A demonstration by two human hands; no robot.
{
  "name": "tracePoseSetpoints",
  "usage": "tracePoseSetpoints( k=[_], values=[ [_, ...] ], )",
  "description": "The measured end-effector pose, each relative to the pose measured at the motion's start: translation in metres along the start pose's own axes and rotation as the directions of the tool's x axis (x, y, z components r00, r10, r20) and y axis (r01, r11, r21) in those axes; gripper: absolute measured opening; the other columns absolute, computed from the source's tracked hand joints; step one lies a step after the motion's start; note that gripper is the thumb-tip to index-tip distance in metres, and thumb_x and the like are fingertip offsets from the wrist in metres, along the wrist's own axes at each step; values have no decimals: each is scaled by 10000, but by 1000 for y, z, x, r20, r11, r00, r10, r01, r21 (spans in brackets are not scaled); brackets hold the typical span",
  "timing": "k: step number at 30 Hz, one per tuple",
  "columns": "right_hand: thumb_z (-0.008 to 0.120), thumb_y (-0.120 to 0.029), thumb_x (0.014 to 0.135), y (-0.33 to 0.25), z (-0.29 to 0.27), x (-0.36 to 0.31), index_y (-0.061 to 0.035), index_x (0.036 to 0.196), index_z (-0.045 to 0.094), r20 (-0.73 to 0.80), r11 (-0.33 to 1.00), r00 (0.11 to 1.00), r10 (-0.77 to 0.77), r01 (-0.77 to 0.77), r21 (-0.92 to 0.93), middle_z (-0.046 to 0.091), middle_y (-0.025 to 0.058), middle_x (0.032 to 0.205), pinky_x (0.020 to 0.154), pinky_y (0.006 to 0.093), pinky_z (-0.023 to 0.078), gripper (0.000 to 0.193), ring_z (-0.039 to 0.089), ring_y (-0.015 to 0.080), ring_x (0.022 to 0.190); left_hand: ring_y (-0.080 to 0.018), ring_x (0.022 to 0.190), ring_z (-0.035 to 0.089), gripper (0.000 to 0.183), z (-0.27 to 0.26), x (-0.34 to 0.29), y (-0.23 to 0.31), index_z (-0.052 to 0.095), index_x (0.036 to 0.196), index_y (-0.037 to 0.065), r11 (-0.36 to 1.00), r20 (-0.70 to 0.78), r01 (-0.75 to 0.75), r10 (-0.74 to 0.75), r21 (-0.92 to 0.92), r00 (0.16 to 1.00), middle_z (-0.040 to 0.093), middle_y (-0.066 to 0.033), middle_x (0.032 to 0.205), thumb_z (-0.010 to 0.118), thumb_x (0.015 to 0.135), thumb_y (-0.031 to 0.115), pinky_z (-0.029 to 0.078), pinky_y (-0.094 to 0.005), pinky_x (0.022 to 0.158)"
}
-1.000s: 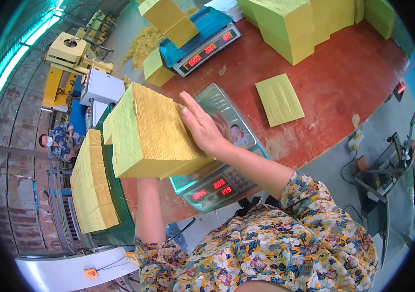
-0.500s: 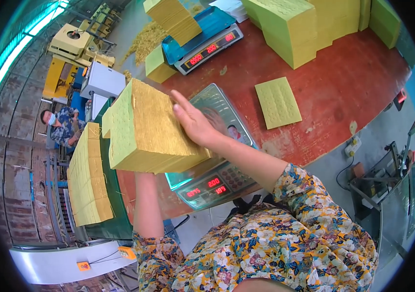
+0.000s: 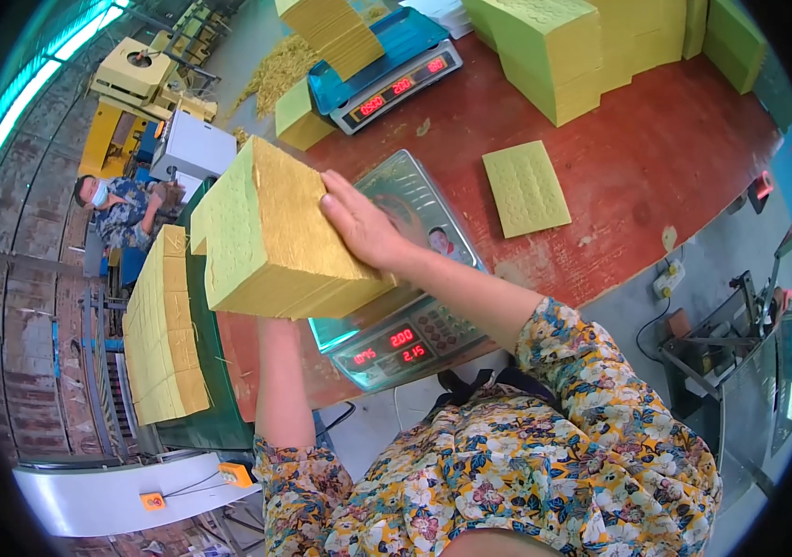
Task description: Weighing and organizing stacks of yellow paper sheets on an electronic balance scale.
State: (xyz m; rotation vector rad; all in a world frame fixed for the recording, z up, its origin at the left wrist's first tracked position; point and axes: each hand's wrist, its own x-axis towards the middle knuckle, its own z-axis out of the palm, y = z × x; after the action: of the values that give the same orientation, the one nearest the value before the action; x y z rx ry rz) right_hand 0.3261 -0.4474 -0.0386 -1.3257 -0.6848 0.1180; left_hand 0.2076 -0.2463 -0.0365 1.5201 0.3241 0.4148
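Observation:
A thick stack of yellow embossed paper sheets leans at the left side of a silver scale with a red-lit display. Whether the scale bears any of its weight is hidden. My right hand holds the stack from the right, its palm and nearly straight fingers pressed on the cut edges. From below, my left forearm reaches behind the stack, which hides that hand and its fingers. A single yellow embossed sheet lies flat on the red table, right of the scale.
Beyond sits a second scale with a blue tray and a tilted yellow stack. Taller yellow stacks stand at the far right of the red table. At left are bundled yellow stacks and a masked co-worker beside machines.
The lit digits on the near scale differ. The co-worker at left has shifted and raised their hands. My hands and the stack keep nearly the same pose, with the whole view slightly shifted.

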Motion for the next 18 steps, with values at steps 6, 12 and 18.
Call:
tracePoseSetpoints(
  k=[6,12,18],
  values=[
    [386,-453,1039,-10,11,9,26,1463,381,-133,999,991,-25,29,31,364,243,1528,1185,390,242,639,309,353,1447,-259,1209,566,534,16,0,0,425,1424,59,992,-43,31,-36,-120,998,533,-99,1386,490,1017,398,502,-433,987],
    [396,-460,1037,4,22,13,31,1451,395,-81,997,996,-47,52,60,392,242,1509,1180,384,254,643,337,356,1431,-259,1210,565,536,26,4,7,422,1426,58,962,-69,64,-85,-264,994,533,-99,1387,489,1017,398,499,-432,993],
    [414,-414,1052,-12,4,19,25,1471,374,-113,983,993,18,3,184,419,209,1508,1157,338,270,608,364,295,1424,-258,1211,564,538,39,0,8,420,1428,57,896,-26,93,-116,-434,993,532,-98,1388,489,1018,399,495,-431,999]
  ],
)
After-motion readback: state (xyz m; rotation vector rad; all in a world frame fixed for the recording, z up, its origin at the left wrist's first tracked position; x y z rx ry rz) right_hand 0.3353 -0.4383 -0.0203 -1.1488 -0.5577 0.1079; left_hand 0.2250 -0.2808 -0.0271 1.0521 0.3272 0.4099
